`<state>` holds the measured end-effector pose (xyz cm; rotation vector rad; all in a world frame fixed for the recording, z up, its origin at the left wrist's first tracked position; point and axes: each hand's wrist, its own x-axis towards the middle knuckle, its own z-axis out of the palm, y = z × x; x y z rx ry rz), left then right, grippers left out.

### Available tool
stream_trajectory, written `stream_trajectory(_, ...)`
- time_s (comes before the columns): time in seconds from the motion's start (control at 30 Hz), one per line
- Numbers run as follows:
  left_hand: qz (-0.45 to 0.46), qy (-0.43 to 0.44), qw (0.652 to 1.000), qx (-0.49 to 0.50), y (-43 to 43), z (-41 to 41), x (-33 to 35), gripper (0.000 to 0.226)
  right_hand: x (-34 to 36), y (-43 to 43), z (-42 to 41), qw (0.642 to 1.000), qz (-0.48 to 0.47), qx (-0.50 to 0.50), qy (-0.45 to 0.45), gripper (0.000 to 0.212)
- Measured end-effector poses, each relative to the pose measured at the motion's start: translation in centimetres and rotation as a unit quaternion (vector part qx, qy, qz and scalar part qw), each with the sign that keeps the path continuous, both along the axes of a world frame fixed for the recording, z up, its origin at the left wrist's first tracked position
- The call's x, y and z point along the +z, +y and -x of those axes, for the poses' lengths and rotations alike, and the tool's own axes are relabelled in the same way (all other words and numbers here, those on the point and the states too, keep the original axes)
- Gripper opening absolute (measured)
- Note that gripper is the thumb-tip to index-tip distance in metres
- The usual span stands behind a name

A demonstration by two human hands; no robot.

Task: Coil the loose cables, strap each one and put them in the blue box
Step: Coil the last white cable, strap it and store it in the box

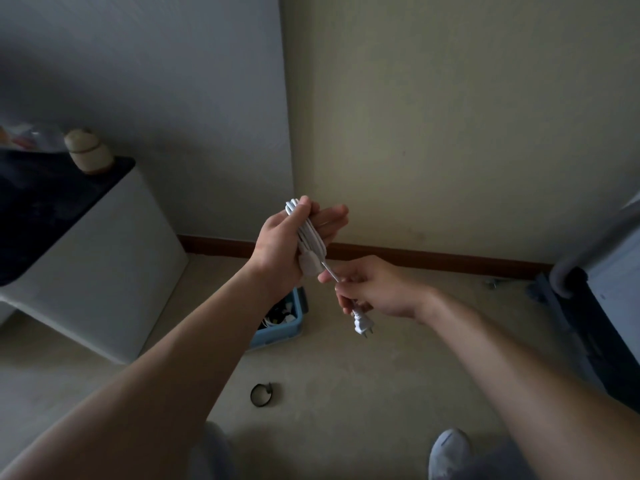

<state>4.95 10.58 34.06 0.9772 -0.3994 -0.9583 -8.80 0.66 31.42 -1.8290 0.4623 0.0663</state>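
- The left hand (282, 245) is raised in front of the wall corner and holds a coiled white cable (310, 233) in its palm. The thumb is hooked over the top of the coil, and the fingers (330, 216) lie nearly straight behind it.
- The right hand (379, 289), just near and right of the coil, pinches the cable's free end between thumb and curled fingers.
- A short straight run of cable joins the coil to that pinch.
- The plug (362, 325) hangs below the right hand with its prongs pointing down.
- The blue box (289, 329) sits on the floor under the hands, partly hidden by the left forearm. Some cables show inside it.
- A black strap (261, 394), closed into a loop, lies on the floor nearer than the box and apart from it.
- At the left stands a white cabinet (114, 271) with a dark tabletop, and a pale jar (88, 152) stands at its far corner.
- A grey shoe (448, 452) shows at the near right edge.
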Motion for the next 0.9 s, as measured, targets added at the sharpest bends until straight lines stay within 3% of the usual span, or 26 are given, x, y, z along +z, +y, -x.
stream_trajectory(0.13, -0.028, -0.07, 0.997, 0.017, 0.0, 0.5, 0.2, 0.025, 0.9, 0.5, 0.1, 1.0, -0.007, 0.002, -0.003, 0.024)
stream_trajectory(0.33, -0.074, -0.182, 0.98, 0.03, -0.2, 0.3, -0.4, 0.028, 1.9, 1.1, 0.2, 0.994, -0.107, -0.036, -0.015, 0.016)
stream_trajectory(0.6, -0.166, -0.313, 0.934, 0.037, -0.9, 0.2, -2.5, 0.036, 2.2, 1.7, 0.0, 0.978, -0.109, -0.163, -0.076, 0.011)
stream_trajectory(0.77, -0.177, -0.323, 0.93, 0.009, -0.9, 1.3, -2.0, 0.045, 2.3, 1.4, -0.1, 0.963, -0.2, -0.134, -0.119, 0.032)
stream_trajectory(0.9, -0.185, -0.229, 0.956, 0.001, -0.9, 1.6, -2.0, 0.051, 2.3, 1.0, -0.1, 0.936, -0.304, -0.118, -0.135, 0.038)
